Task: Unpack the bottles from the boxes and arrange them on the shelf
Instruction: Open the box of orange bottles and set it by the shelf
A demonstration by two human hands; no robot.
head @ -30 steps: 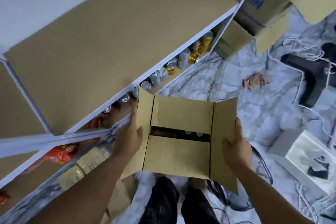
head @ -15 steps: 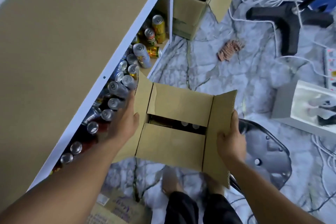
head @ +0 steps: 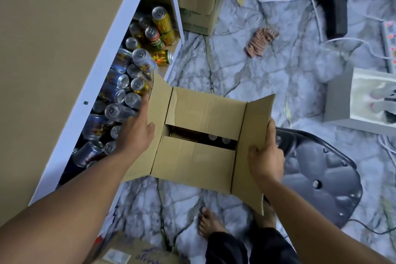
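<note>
I carry a brown cardboard box (head: 199,156) in front of me, above the floor. Its two inner flaps lie almost closed, and dark bottles (head: 216,140) with pale caps show through the gap between them. My left hand (head: 135,133) holds the box's left side by the raised side flap, thumb on top. My right hand (head: 265,156) grips the right side flap near its edge. The white-framed shelf (head: 102,70) runs along the left, its lower level full of drink cans (head: 137,83).
Another open cardboard box (head: 199,6) stands at the shelf's far end. A dark plastic stool (head: 321,178) sits right of my feet. A black stand, white cables, a power strip (head: 389,43), a grey box and a rag (head: 261,42) lie on the marble-patterned floor.
My view has tilted down from the shelf top toward the floor, and the box has sunk lower beside the can shelf. Both hands keep their hold on the side flaps.
</note>
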